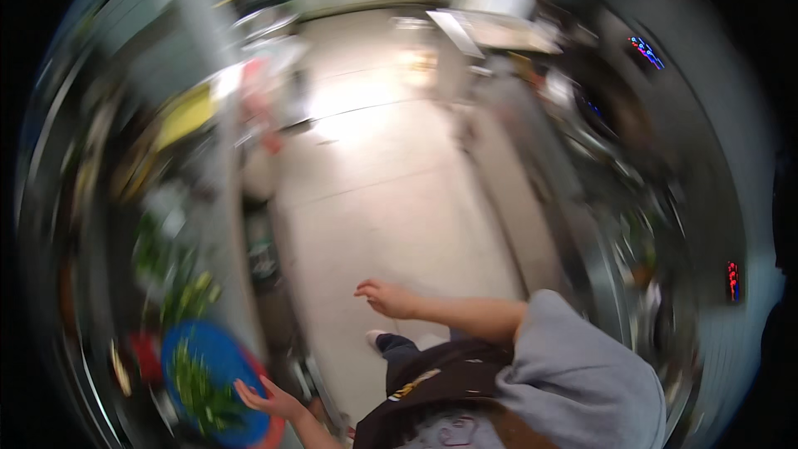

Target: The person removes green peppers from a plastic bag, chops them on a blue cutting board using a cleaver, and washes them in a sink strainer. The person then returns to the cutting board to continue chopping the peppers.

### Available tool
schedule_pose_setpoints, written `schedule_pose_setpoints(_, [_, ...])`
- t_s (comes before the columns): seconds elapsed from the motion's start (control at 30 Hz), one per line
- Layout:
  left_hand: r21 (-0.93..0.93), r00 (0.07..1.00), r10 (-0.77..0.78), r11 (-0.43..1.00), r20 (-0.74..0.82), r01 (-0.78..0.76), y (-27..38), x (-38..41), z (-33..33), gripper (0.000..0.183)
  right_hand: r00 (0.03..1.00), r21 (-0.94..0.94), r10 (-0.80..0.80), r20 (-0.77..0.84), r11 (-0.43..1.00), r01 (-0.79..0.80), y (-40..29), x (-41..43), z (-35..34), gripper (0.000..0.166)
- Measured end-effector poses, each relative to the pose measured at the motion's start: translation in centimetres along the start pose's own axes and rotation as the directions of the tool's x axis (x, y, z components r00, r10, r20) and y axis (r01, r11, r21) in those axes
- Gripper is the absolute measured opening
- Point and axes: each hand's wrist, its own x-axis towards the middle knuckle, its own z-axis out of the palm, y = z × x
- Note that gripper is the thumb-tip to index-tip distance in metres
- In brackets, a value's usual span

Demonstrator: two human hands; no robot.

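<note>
My left hand (pixel 269 398) is low in the view, over the near rim of a blue basin (pixel 206 340). Its fingers are extended and slightly apart, with nothing visible in them; whether they touch the rim is unclear. Leafy greens (pixel 202 386) lie in the basin, and a red rim shows along its right side. Above the tiled floor (pixel 380 224), my right hand (pixel 386 299) reaches across in front of my dark apron (pixel 430 374). It is empty, its fingers loosely bent.
A counter at left carries more green vegetables (pixel 187 299) and a yellow object (pixel 187 115). Blurred kitchen equipment lines the right, with lit control displays (pixel 646 53). A pale board or tray (pixel 505 31) sticks out at the far right end. The floor runs between both sides.
</note>
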Motion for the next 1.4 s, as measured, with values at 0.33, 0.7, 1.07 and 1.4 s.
schedule_pose_setpoints(0.33, [-0.754, 0.112, 0.752, 0.656, 0.649, -0.03, 41.7, -15.3, 12.7, 0.04, -0.294, 0.215, 0.068, -0.954, 0.835, -0.506, 12.5, -51.3, -32.6, 0.028])
schedule_pose_setpoints(0.7, [-0.924, -0.63, 0.756, 0.349, 0.179, 0.155, 81.6, -44.1, 11.1, 0.035, -0.424, 0.467, 0.744, -0.516, -0.171, -0.868, 30.9, -81.1, -44.8, 0.057])
schedule_pose_setpoints(1.07, [-0.898, -0.539, 0.726, 0.41, 0.427, -0.159, 89.2, -64.2, 14.6, 0.056, -0.206, 0.292, 0.297, -0.932, 0.282, -0.914, 37.8, -84.5, -54.2, 0.043])
schedule_pose_setpoints(1.4, [-0.63, -0.404, 0.55, 0.771, 0.731, -0.09, 90.5, -66.5, 13.9, 0.049, -0.255, 0.375, 0.599, -0.759, 0.084, -0.923, 42.4, -85.8, -56.9, 0.049])
